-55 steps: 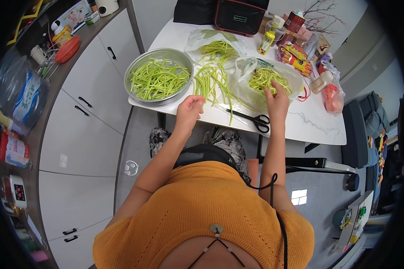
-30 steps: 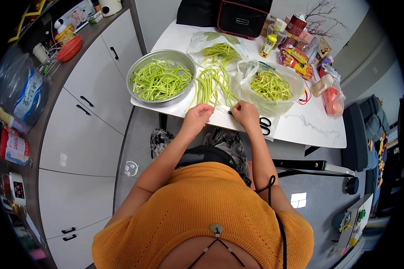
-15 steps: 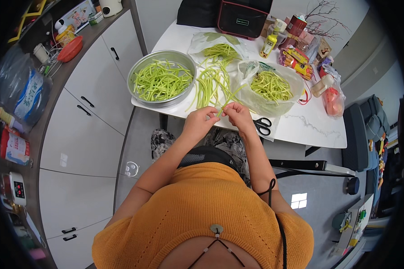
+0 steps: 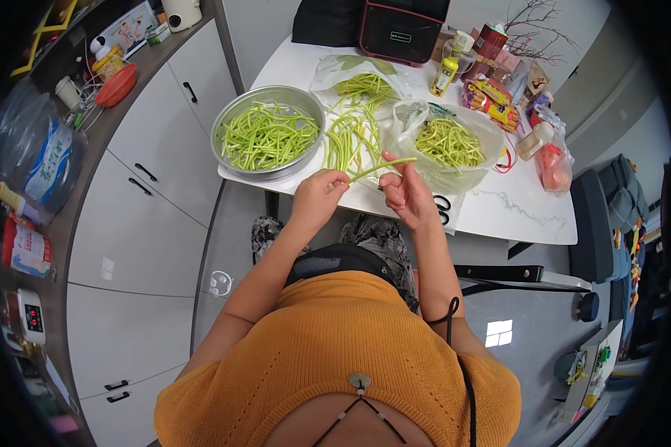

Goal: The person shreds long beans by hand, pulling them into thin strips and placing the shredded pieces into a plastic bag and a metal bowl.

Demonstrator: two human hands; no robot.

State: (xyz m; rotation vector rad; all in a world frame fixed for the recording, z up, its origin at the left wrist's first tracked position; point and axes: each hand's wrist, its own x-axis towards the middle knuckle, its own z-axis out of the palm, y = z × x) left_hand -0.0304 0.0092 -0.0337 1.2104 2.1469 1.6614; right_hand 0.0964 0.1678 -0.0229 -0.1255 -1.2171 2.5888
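My left hand pinches one end of a long green stem just past the table's near edge. From there the stem slants up to the right, passing my right hand, whose raised finger lies against it. That hand's fingers are apart, and I see no closed grip. Beyond my hands, loose green stems lie on the white table. A round metal basin at the left holds many short stem pieces. To the right, an open plastic bag holds more pieces. Black-handled scissors are partly hidden by my right hand.
A spread plastic bag with more stems lies farther back. Behind are a dark boxy appliance, a yellow bottle and food packets. White cabinets curve along the left; a dark chair bar is at the right.
My hands have moved apart, the left one slightly left. My right fingers have spread from their pinch, and the stem now lies flatter, its far end farther right.
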